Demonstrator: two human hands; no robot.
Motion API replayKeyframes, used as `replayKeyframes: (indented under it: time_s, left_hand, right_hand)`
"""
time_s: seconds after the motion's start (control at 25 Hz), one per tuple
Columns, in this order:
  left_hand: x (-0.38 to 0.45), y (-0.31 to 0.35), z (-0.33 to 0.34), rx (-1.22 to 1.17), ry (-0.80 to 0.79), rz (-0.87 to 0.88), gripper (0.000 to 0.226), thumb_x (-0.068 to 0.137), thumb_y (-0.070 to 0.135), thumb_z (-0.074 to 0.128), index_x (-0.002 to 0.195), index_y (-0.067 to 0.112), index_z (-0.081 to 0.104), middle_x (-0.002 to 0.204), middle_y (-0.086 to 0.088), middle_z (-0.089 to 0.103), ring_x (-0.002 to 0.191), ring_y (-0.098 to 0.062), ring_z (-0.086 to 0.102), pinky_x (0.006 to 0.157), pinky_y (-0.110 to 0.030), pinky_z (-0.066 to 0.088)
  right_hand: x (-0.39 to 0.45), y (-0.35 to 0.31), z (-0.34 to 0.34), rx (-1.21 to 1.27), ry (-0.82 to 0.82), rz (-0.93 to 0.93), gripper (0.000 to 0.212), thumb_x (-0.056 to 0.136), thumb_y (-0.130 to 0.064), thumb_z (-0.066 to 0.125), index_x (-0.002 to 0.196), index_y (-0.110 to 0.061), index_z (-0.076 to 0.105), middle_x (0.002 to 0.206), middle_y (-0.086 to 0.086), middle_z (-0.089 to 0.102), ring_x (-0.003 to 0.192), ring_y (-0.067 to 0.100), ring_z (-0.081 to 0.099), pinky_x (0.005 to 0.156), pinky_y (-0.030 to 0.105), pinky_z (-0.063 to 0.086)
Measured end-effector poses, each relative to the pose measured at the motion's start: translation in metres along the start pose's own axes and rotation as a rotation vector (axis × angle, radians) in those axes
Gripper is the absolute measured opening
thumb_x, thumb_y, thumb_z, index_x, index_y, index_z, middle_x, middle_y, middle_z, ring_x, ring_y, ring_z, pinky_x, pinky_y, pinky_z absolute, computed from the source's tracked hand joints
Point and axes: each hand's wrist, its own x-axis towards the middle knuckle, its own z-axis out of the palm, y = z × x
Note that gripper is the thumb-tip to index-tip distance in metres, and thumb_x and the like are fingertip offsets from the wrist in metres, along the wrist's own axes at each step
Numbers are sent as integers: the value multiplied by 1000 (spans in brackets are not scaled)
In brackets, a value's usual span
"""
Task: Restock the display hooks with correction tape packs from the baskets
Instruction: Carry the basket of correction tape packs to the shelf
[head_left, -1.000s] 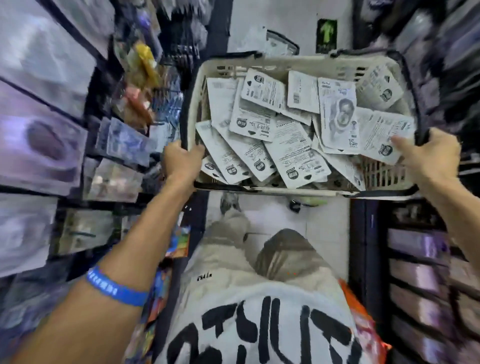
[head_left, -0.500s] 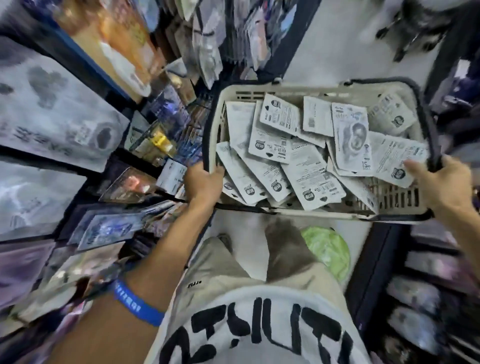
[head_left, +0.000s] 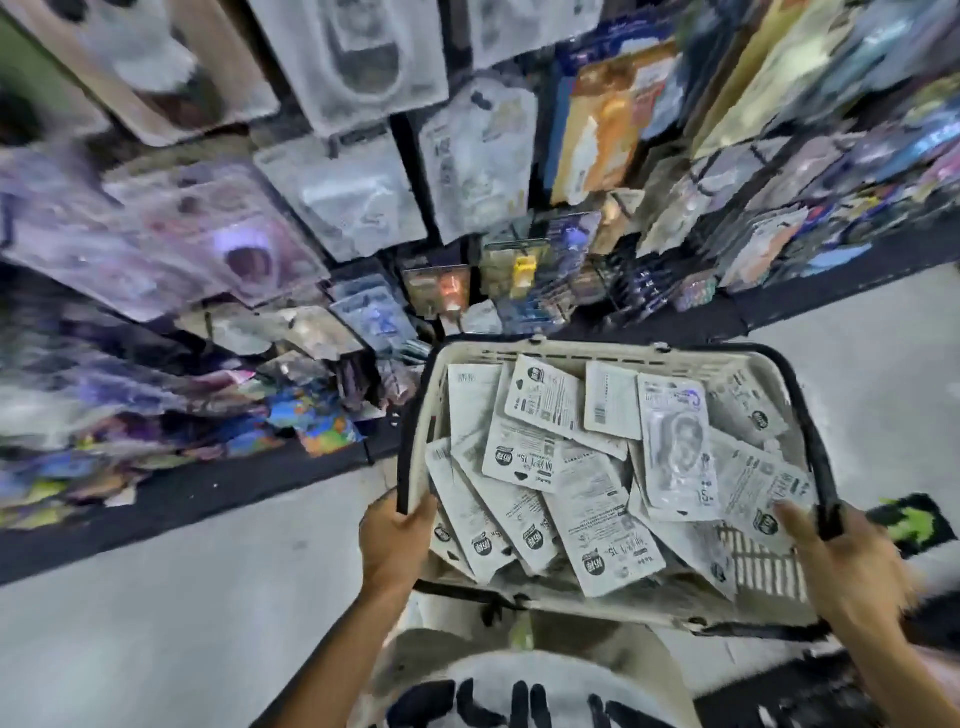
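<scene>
A cream plastic basket (head_left: 613, 349) with black handles is held in front of me at waist height. It is full of several white correction tape packs (head_left: 602, 525), lying loose and mostly back side up. My left hand (head_left: 394, 540) grips the basket's left rim. Gripping the right rim by the black handle is my right hand (head_left: 844, 564). The display wall (head_left: 363, 197) with hanging packs fills the upper left and top of the view, blurred by motion.
Hanging stationery packs (head_left: 519, 270) crowd the racks just beyond the basket's far edge. Pale floor (head_left: 182, 597) runs along the rack's dark base at lower left. A green arrow mark (head_left: 909, 522) lies on the floor at the right.
My view has swung toward the display wall, which now fills the upper frame. The basket has shifted right and lower in the view. Both hands keep the same hold on its rims.
</scene>
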Motion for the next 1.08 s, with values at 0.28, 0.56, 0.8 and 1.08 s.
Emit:
replayKeyframes:
  time_s: [0.28, 0.56, 0.8, 1.08]
  left_hand:
    - [-20, -179, -117, -84, 351, -223, 37, 90, 22, 74, 56, 23, 60, 43, 15, 62, 45, -7, 57, 49, -28, 44]
    - [66, -355, -65, -182, 446, -457, 49, 86, 58, 70, 62, 15, 65, 48, -3, 64, 47, -21, 64, 51, -33, 53]
    - [181, -505, 54, -69, 489, -526, 90, 82, 88, 19, 59, 11, 58, 53, -7, 58, 56, -28, 53, 54, -35, 38]
    - [281, -544, 105, 208, 344, -499, 74, 105, 57, 16, 95, 3, 66, 99, -22, 65, 94, -38, 60, 83, -41, 42]
  right_hand:
    - [-69, -64, 142, -180, -291, -283, 41, 94, -38, 67, 75, -5, 53, 60, 15, 59, 61, 34, 61, 61, 45, 49]
    - [-35, -6, 359, -390, -450, -326, 48, 96, -45, 62, 106, 1, 67, 97, 29, 72, 94, 43, 68, 76, 41, 50]
    - [47, 105, 555, -398, -424, -295, 44, 93, -40, 68, 113, 0, 67, 99, 30, 71, 95, 46, 68, 81, 46, 54]
    - [99, 163, 666, -328, -285, -358, 50, 97, -48, 54, 108, -1, 65, 99, 28, 71, 92, 46, 67, 80, 49, 55]
